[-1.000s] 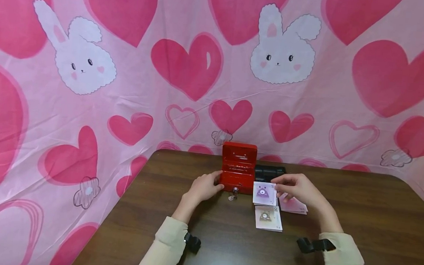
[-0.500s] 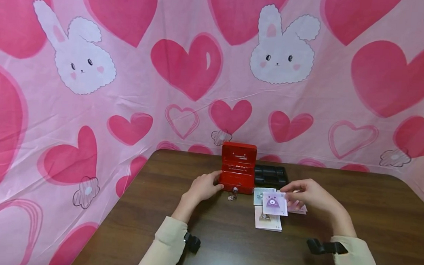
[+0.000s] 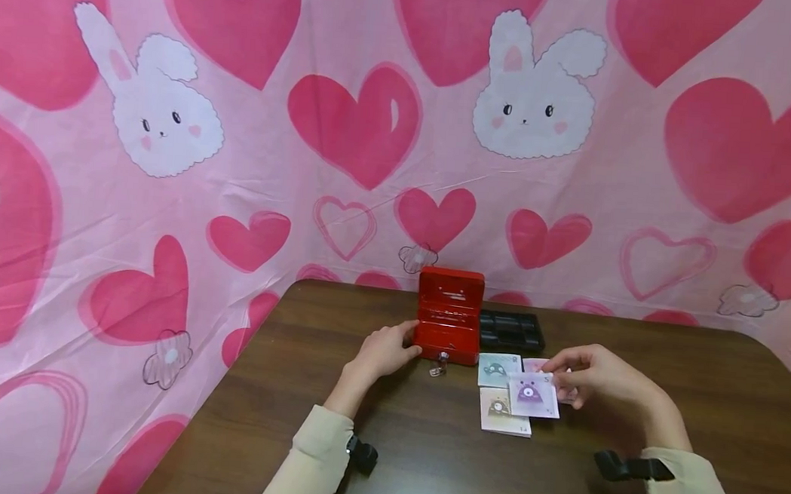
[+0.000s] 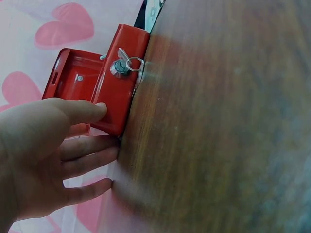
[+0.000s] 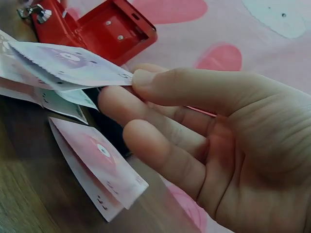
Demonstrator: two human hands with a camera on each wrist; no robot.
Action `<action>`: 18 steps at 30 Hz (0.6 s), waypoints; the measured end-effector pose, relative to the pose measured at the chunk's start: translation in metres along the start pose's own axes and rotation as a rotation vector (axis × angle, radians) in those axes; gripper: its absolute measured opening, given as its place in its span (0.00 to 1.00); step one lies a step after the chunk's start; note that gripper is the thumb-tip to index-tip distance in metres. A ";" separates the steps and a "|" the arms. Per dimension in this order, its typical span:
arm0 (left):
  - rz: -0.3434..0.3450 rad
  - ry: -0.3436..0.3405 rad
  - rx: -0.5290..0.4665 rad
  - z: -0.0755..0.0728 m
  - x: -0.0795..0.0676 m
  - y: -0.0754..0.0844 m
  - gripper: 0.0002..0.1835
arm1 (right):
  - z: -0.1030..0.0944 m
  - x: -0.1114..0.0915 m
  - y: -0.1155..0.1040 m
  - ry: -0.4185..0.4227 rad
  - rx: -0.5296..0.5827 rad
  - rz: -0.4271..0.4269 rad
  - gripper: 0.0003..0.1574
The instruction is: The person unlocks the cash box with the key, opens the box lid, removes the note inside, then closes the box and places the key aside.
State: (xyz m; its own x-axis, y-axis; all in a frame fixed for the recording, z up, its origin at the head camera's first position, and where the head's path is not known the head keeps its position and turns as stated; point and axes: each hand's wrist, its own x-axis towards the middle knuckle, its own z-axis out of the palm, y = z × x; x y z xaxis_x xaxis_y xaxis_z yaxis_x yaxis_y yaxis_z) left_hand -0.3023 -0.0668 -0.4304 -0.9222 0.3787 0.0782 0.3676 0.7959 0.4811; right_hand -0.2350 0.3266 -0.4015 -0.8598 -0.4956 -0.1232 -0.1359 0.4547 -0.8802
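Note:
My left hand (image 3: 386, 351) rests at the left side of a small red cash box (image 3: 448, 350), its lid raised. In the left wrist view the thumb presses the box's front face beside the lock (image 4: 119, 68), and the other fingers extend straight along its side. A key on a ring hangs from the lock. My right hand (image 3: 598, 375) pinches a folded stack of purple play banknotes (image 3: 534, 396) by its edge, between thumb and fingers. Under and around it lie green notes (image 3: 497, 369), yellowish-brown notes (image 3: 499, 420) and pink notes (image 5: 103, 155).
A black compartment tray (image 3: 513, 331) stands right of the cash box. The brown wooden table (image 3: 337, 304) backs onto a pink cloth (image 3: 258, 155) printed with hearts and rabbits. Each wrist wears a black camera strap.
My right hand has drawn the purple notes off the green ones, rightward and toward me, over the yellowish-brown notes' corner. More of the black tray shows. My left hand stays at the box.

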 end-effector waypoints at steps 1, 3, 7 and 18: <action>0.001 0.000 0.002 0.000 0.000 0.000 0.31 | -0.001 -0.001 0.002 -0.012 0.002 0.001 0.18; 0.002 -0.001 0.004 0.000 0.000 0.001 0.31 | -0.004 -0.004 0.005 -0.044 0.015 -0.003 0.18; 0.000 -0.002 0.007 -0.001 0.001 0.001 0.30 | -0.007 -0.009 0.010 -0.091 0.059 0.013 0.18; 0.012 0.000 0.007 -0.002 -0.001 0.001 0.30 | -0.010 -0.013 0.023 -0.131 0.057 0.064 0.17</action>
State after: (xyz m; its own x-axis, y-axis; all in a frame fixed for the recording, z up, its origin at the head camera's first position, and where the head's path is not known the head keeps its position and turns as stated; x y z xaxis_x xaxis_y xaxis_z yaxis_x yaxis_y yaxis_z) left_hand -0.3013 -0.0671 -0.4284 -0.9179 0.3879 0.0837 0.3790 0.7946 0.4743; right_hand -0.2318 0.3509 -0.4151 -0.7939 -0.5607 -0.2353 -0.0513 0.4474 -0.8929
